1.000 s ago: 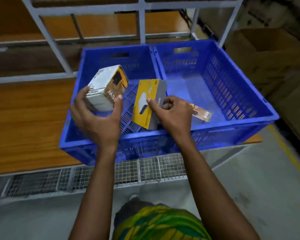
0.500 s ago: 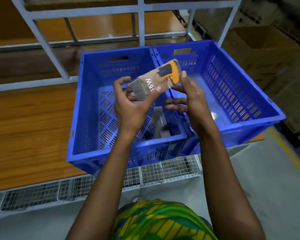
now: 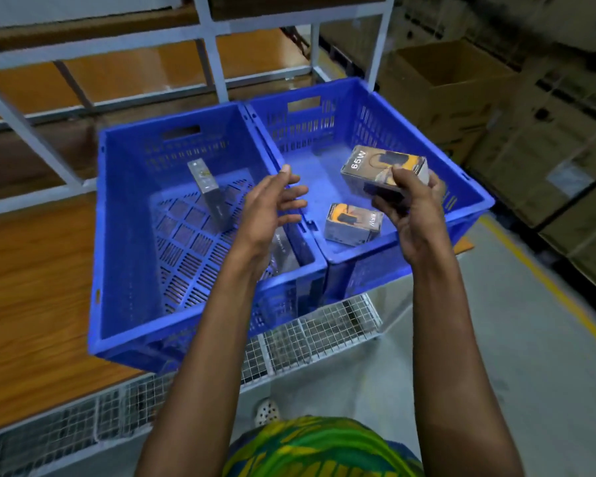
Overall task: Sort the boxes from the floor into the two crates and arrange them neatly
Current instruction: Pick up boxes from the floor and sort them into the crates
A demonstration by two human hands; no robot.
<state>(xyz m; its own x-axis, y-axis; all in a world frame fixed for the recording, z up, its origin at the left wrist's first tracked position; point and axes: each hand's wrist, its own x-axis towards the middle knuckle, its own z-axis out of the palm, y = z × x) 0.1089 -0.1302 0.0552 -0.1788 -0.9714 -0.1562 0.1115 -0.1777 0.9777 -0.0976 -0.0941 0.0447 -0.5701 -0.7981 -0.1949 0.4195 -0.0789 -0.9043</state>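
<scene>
Cardboard cartons [image 3: 455, 80] are stacked at 2 o'clock. 65W box [image 3: 375, 166] is gripped by right hand [image 3: 417, 215] above right crate [image 3: 410, 122], second box [image 3: 353, 223] lying beneath; left hand [image 3: 272, 208] slack, empty, at 9 o'clock.

Single view: head cam, wide-angle, pitched forward and steeply down. Close in: left hand [image 3: 272, 208] and right hand [image 3: 417, 215] mid-frame above left crate [image 3: 124, 218] and right crate [image 3: 386, 132] on the wooden shelf [image 3: 31, 270]. Floor [image 3: 496, 339] and a shoe [image 3: 267, 411] near the bottom edge.
</scene>
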